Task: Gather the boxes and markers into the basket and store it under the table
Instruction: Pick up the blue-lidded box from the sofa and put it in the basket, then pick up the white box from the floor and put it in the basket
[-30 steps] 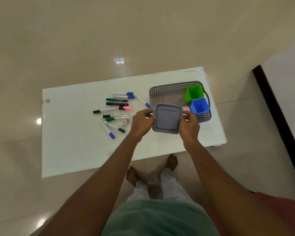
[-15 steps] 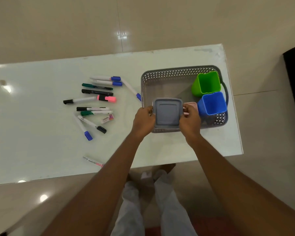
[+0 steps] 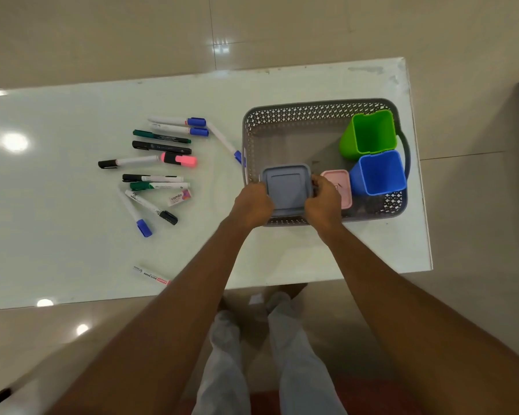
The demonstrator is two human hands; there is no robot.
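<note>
Left hand [image 3: 252,205], right hand [image 3: 324,202] grip grey box [image 3: 286,187] at basket [image 3: 312,104] edge (rear open).

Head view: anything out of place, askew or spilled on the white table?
Nothing spilled or damaged. One white marker with red lettering lies alone near the front edge of the white table, apart from the scattered markers, its end hidden under the left forearm. A blue-capped white marker slants off toward the grey perforated basket.
</note>
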